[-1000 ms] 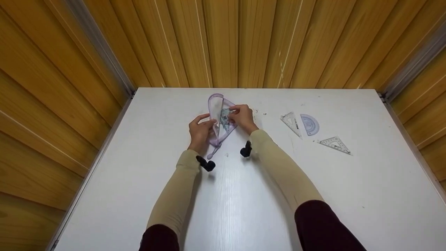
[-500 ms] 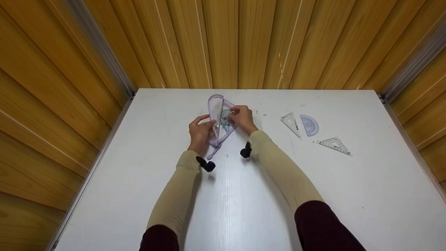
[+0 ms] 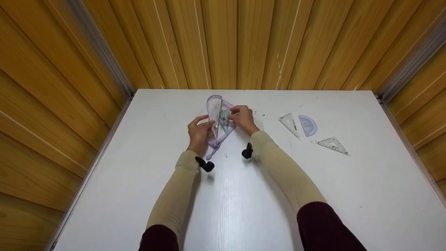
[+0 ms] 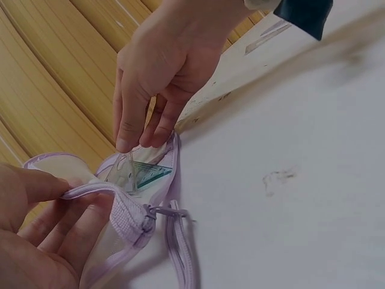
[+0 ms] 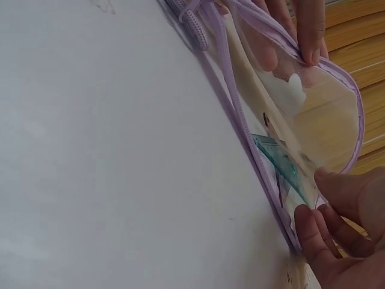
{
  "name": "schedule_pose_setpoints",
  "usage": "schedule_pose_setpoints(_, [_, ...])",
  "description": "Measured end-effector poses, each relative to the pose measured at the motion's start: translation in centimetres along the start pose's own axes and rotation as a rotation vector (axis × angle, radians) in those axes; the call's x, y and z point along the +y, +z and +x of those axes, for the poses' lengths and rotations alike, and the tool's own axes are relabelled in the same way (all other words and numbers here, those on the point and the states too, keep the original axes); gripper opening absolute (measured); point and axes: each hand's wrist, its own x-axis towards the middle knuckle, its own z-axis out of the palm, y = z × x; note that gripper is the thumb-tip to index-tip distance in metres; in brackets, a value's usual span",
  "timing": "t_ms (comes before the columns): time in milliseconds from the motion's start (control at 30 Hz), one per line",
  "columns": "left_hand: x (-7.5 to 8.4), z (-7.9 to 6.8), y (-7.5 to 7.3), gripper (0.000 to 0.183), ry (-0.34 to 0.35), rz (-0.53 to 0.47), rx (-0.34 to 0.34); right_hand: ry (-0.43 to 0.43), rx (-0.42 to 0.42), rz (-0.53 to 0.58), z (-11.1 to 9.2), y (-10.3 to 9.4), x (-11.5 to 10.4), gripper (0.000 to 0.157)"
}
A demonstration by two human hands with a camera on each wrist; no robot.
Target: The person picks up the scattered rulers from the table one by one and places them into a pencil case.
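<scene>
A see-through mesh pouch [image 3: 215,104] with lilac edging and a zip stands unzipped near the far middle of the table. My left hand [image 3: 199,131] pinches its left rim between thumb and fingers, holding the mouth apart. On the other side, my right hand [image 3: 244,118] reaches to the opening; in the left wrist view its fingertips pinch a clear plastic piece [image 4: 124,173], whose lower part is inside. A teal set square [image 5: 280,158] lies in the pouch, close beside those fingertips. The zip's loose end [image 4: 178,247] hangs toward me.
To the right on the white table [image 3: 244,209] lie a clear set square [image 3: 290,124], a bluish protractor [image 3: 308,125] and another clear set square [image 3: 333,145]. Wood-patterned walls [image 3: 223,45] rise behind and on both sides. Small dark specks dot the tabletop.
</scene>
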Motion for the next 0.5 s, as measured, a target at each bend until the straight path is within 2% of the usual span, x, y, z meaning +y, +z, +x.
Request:
schedule_pose_setpoints(267, [0.14,-0.22,-0.1,0.04,-0.022,-0.005,0.001,-0.024,-0.013,-0.038,-0.4,-0.28,-0.22,0.034])
schedule_pose_setpoints(500, [0.13,-0.22,0.09,0.04,-0.021,0.011,0.004,-0.113,0.009,-0.049,-0.43,-0.48,0.23,0.037])
